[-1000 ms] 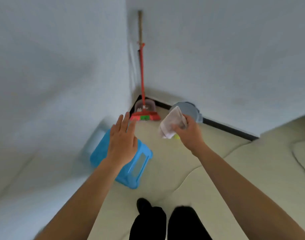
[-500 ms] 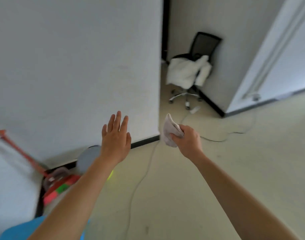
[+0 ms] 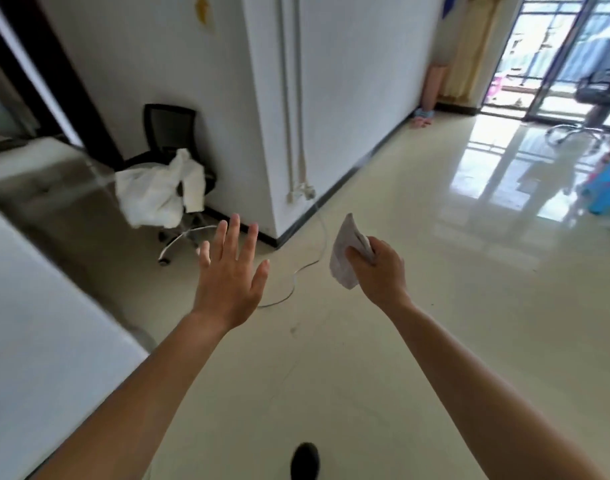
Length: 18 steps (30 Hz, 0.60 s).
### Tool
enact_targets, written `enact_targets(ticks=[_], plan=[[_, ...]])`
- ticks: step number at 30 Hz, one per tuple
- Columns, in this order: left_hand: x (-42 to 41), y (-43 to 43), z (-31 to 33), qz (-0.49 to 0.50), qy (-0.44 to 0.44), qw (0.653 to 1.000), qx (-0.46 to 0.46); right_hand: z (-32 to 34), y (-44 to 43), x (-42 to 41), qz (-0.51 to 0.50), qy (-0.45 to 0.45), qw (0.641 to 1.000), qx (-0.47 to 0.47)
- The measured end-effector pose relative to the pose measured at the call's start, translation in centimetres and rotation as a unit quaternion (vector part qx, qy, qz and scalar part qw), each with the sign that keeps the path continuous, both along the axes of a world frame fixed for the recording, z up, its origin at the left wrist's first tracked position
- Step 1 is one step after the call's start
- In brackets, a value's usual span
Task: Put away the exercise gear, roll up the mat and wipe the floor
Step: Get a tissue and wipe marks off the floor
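Note:
My right hand [image 3: 379, 271] is shut on a folded white cloth [image 3: 346, 258], which it holds up at chest height over the glossy cream floor [image 3: 417, 341]. My left hand [image 3: 229, 275] hovers beside it, palm down, fingers spread, holding nothing. The two hands are apart, the cloth between them. No mat or exercise gear is clearly in view.
A black office chair [image 3: 172, 140] draped with white fabric [image 3: 158, 192] stands by the white wall corner [image 3: 272, 133]. A thin white cable [image 3: 296, 275] trails across the floor. A white surface [image 3: 37, 323] fills the left. A second chair [image 3: 597, 95] and a blue object [image 3: 608, 188] sit far right.
The view has swung right, away from the corner with the broom and blue stool, toward the open room. Both hands keep their pose, the right still gripping the cloth.

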State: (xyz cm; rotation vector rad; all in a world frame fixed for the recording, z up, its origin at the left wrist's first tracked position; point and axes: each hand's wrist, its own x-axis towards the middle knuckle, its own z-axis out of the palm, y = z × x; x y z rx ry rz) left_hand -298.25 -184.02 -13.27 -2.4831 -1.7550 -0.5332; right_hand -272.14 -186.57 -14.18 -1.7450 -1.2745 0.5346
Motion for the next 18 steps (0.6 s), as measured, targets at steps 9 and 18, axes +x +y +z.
enact_targets(ticks=[9, 18], plan=[[24.2, 22.6, 1.1, -0.184, 0.031, 0.982, -0.003, 1.9, 12.0, 19.6, -0.158, -0.027, 0.987, -0.01], [49.6, 36.6, -1.1, -0.302, 0.071, 0.95, 0.013, -1.0, 21.6, 43.0, -0.295, -0.01, 0.955, 0.023]])
